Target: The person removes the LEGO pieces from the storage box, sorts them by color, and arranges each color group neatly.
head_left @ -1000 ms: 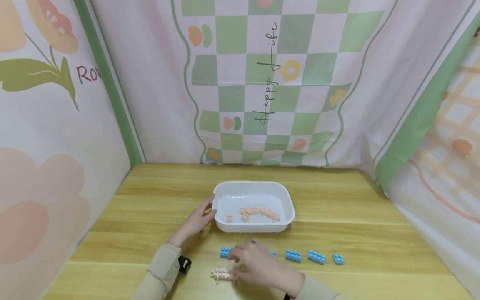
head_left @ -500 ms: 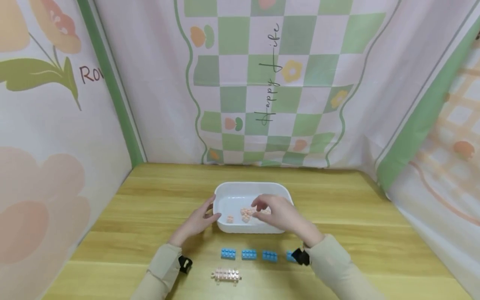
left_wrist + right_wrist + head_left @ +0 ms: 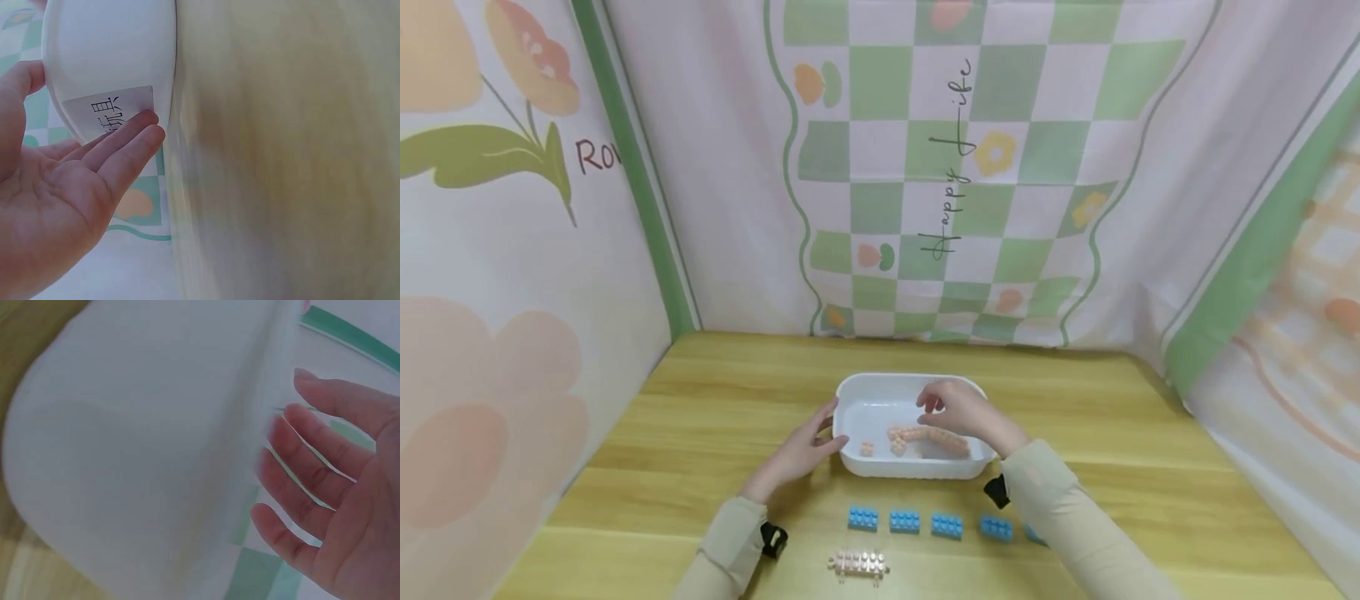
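Observation:
A white plastic tub [image 3: 917, 468] stands on the table, with a label [image 3: 112, 109] on its end wall. My left hand [image 3: 805, 446] holds the left end, thumb at the rim and fingers reaching along the labelled wall. Over the tub's right half hovers my right hand [image 3: 958, 410], its fingers loosely bent and apart. Nothing shows between those fingers in the right wrist view, where the hand [image 3: 337, 475] is above the rim. Pale peach toy bricks [image 3: 928, 435] lie in a curved line inside, blurred at the right, and a small peach brick [image 3: 867, 449] sits apart at the left.
In front of the tub runs a row of blue toy bricks [image 3: 905, 522], its right end partly behind the right sleeve [image 3: 1067, 508]. Nearer me lies a pinkish clear studded piece [image 3: 859, 564]. A printed curtain [image 3: 955, 175] hangs behind the table.
My right hand has gone from the pinkish clear piece up over the tub and risen slightly there. The peach bricks' right part now looks blurred. My left hand stays at the tub's end.

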Tool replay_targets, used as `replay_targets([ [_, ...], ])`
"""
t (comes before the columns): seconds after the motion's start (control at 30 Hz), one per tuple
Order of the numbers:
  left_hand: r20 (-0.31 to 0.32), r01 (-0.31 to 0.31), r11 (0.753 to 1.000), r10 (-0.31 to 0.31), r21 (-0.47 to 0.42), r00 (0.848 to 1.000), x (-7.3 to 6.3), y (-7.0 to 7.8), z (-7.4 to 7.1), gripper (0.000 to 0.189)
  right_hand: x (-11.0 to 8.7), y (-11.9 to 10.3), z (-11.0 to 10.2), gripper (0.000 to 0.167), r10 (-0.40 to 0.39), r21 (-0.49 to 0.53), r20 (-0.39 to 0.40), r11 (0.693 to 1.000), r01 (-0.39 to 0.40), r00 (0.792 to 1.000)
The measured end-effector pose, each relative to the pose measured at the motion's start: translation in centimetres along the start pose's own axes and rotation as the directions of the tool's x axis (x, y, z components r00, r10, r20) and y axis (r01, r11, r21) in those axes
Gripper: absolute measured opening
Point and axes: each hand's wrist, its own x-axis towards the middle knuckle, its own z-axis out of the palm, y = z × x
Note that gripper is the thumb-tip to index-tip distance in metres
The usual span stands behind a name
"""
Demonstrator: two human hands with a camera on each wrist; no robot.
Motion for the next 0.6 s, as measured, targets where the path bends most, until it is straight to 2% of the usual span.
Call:
replay_targets([
  [0.27, 0.003, 0.012, 1.000, -0.012, 0.007, 1.000, 0.1, 0.2, 0.0, 0.076, 0.7, 1.7, 1.4, 0.018, 0.028, 0.014, 0.004, 1.000, -0.028, 1.000],
  [0.43, 0.005, 0.016, 1.000, -0.016, 0.008, 1.000, 0.2, 0.1, 0.1, 0.076, 1.3, 2.0, 2.2, 0.019, 0.072, 0.077, 0.058, 0.994, -0.077, 0.996],
  [0.6, -0.006, 0.026, 1.000, -0.026, 0.010, 1.000, 0.0, 0.0, 0.1, 0.075, 1.5, 1.9, 3.3, 0.019, 0.099, 0.077, 0.091, 0.991, -0.106, 0.991],
])
